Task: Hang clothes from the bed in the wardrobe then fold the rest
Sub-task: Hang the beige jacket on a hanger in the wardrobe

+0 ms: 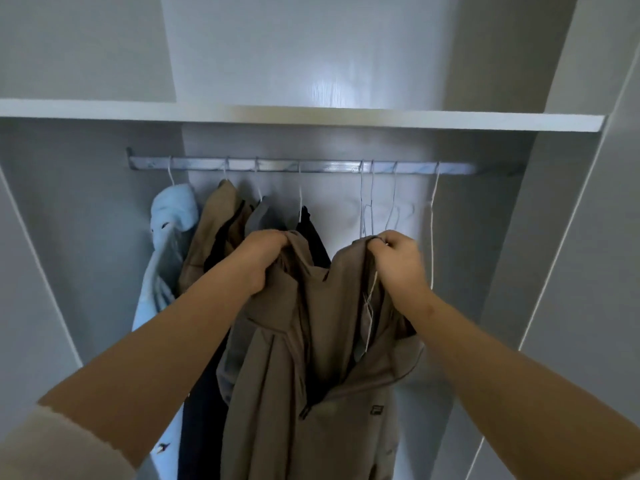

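From my remote seat I look into an open pale grey wardrobe [568, 237]. The brown zip-front jacket of smooth fabric [311, 348] is held up in front of the hanging space, below the silver metal rail [311, 166] and not on it. The left hand [263, 261] is closed round a bunched fold at the jacket's left shoulder. The right hand [401, 261] pinches the right shoulder edge between thumb and curled fingers. The jacket's collar sags between the two hands, and its front hangs open above the zip. A thin white strip [370, 306] runs down inside the jacket under the right hand; I cannot tell whether it is a tag or a wire.

On the rail's left part hang a light blue soft garment [166, 237], a tan garment [214, 230], a grey garment [259, 216] and a dark navy garment [311, 233], each on a wire hanger. The navy one sits just behind the jacket. Bare white wire hangers [367, 209] hang on the rail's right part, above the right hand. A white flat shelf [311, 116] runs across above the rail. A cream sleeve [52, 445] shows on the left arm at the bottom corner.
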Demonstrator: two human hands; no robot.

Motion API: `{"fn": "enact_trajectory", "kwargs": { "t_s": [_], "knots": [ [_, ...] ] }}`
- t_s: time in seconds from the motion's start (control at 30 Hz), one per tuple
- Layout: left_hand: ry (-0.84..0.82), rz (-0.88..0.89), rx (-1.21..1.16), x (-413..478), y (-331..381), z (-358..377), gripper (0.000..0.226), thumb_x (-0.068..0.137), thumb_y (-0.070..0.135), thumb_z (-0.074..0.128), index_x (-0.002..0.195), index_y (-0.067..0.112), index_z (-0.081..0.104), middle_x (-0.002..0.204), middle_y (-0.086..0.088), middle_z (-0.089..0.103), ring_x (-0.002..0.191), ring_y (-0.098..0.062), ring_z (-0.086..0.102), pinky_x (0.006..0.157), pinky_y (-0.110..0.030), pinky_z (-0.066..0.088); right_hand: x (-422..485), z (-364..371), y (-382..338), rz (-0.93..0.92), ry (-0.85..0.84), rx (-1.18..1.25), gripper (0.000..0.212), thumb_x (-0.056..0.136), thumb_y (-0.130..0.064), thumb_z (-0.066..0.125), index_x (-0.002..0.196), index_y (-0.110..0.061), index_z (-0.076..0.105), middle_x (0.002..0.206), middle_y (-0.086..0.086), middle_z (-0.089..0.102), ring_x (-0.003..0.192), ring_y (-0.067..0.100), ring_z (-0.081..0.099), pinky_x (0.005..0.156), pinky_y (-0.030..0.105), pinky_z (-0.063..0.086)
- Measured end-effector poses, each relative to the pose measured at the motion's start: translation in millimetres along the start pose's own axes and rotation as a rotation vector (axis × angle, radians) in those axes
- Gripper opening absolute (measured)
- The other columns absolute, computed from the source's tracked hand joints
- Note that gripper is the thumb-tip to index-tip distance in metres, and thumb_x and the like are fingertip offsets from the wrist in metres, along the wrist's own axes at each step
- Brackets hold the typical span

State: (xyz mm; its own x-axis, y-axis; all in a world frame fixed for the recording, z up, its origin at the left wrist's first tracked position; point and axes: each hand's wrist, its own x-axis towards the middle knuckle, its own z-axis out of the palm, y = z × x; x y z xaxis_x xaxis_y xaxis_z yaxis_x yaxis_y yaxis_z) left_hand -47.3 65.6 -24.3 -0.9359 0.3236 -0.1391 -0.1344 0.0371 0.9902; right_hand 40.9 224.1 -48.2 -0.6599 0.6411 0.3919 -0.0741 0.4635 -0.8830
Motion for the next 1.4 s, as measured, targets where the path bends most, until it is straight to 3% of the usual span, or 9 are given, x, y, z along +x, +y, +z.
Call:
{"fn": "enact_trajectory", "kwargs": {
  "t_s": [0.1, 0.23, 0.4, 0.5, 0.7, 0.9, 1.03, 1.23, 1.4],
  "knots": [
    [-0.004, -0.064, -0.176, 23.0, -1.2, -1.1, 0.041, 0.097, 0.023, 0.048, 0.131, 0.002, 0.05, 0.128, -0.018, 0.055, 0.116, -0.031, 0.052, 0.095, -0.035, 0.044, 33.3, 9.4, 9.5, -0.024, -0.23, -0.063, 0.018, 0.085, -0.011, 0.052, 0.071, -0.01, 0.063, 0.063, -0.005, 0.055, 0.063, 0.007, 0.049, 0.06, 0.02, 0.039],
    [0.039, -0.101, -0.241, 53.0, -9.5, -7.9, 0.029, 0.093, 0.03, 0.054, 0.107, 0.006, 0.064, 0.092, -0.013, 0.066, 0.082, -0.025, 0.06, 0.068, -0.032, 0.049, 57.0, 26.5, 22.6, 0.029, -0.392, -0.072, 0.023, 0.079, -0.009, 0.055, 0.057, -0.015, 0.057, 0.049, -0.012, 0.05, 0.057, 0.006, 0.048, 0.054, 0.015, 0.037],
    [-0.036, -0.085, -0.22, 79.9, -8.9, -8.6, 0.019, 0.092, 0.026, 0.055, 0.086, 0.011, 0.065, 0.083, -0.012, 0.066, 0.076, -0.023, 0.061, 0.061, -0.026, 0.049, 70.9, 54.0, 31.5, 0.052, -0.251, 0.075, 0.023, 0.083, -0.007, 0.054, 0.062, -0.016, 0.06, 0.057, -0.011, 0.056, 0.057, 0.003, 0.05, 0.052, 0.009, 0.039],
    [-0.117, -0.059, -0.175, 87.9, -5.9, -13.5, 0.02, 0.095, 0.022, 0.049, 0.083, 0.015, 0.064, 0.081, -0.01, 0.064, 0.075, -0.021, 0.06, 0.065, -0.027, 0.05, 81.2, 69.2, 32.8, -0.039, -0.153, -0.218, 0.017, 0.087, -0.012, 0.051, 0.073, -0.016, 0.06, 0.07, -0.011, 0.059, 0.068, 0.006, 0.052, 0.055, 0.006, 0.038],
    [-0.102, -0.084, -0.186, 110.1, -1.6, -46.8, 0.019, 0.094, 0.026, 0.052, 0.083, 0.014, 0.064, 0.082, -0.009, 0.064, 0.075, -0.022, 0.059, 0.064, -0.028, 0.049, 103.3, 99.5, 54.8, -0.2, -0.11, -1.052, 0.035, 0.087, -0.013, 0.048, 0.121, -0.01, 0.056, 0.125, 0.009, 0.055, 0.113, 0.027, 0.046, 0.089, 0.033, 0.039],
    [-0.181, -0.111, -0.221, 123.0, -2.9, -53.6, 0.018, 0.094, 0.024, 0.051, 0.087, 0.014, 0.064, 0.08, -0.009, 0.065, 0.071, -0.02, 0.06, 0.055, -0.026, 0.048, 111.1, 92.3, 74.8, -0.196, -0.011, -1.471, 0.059, 0.085, -0.015, 0.054, 0.137, -0.02, 0.027, 0.136, 0.009, 0.034, 0.114, 0.027, 0.043, 0.088, 0.032, 0.036],
    [-0.186, -0.123, -0.21, 132.0, -1.3, -60.2, 0.018, 0.094, 0.025, 0.052, 0.092, 0.013, 0.064, 0.082, -0.01, 0.065, 0.072, -0.021, 0.06, 0.056, -0.026, 0.048, 115.5, 87.0, 72.0, -0.014, 0.028, -1.35, 0.06, 0.082, -0.002, 0.053, 0.135, -0.015, 0.028, 0.122, 0.011, 0.048, 0.11, 0.029, 0.05, 0.08, 0.034, 0.042],
    [-0.191, -0.135, -0.227, 133.8, -2.1, -61.6, 0.02, 0.094, 0.024, 0.051, 0.099, 0.009, 0.063, 0.084, -0.01, 0.063, 0.074, -0.021, 0.058, 0.064, -0.028, 0.047, 117.3, 80.7, 62.8, 0.272, 0.116, -0.758, 0.024, 0.091, -0.005, 0.039, 0.111, -0.005, 0.054, 0.111, 0.02, 0.06, 0.094, 0.034, 0.055, 0.072, 0.03, 0.037],
    [-0.188, -0.107, -0.224, 130.2, -4.9, -60.0, 0.021, 0.097, 0.023, 0.046, 0.095, 0.012, 0.063, 0.085, -0.01, 0.062, 0.076, -0.019, 0.058, 0.065, -0.028, 0.047, 116.4, 88.5, 41.8, 0.208, 0.2, -0.483, 0.025, 0.097, -0.015, 0.041, 0.111, -0.004, 0.058, 0.097, 0.016, 0.061, 0.072, 0.023, 0.052, 0.065, 0.022, 0.035]
  ]
}}
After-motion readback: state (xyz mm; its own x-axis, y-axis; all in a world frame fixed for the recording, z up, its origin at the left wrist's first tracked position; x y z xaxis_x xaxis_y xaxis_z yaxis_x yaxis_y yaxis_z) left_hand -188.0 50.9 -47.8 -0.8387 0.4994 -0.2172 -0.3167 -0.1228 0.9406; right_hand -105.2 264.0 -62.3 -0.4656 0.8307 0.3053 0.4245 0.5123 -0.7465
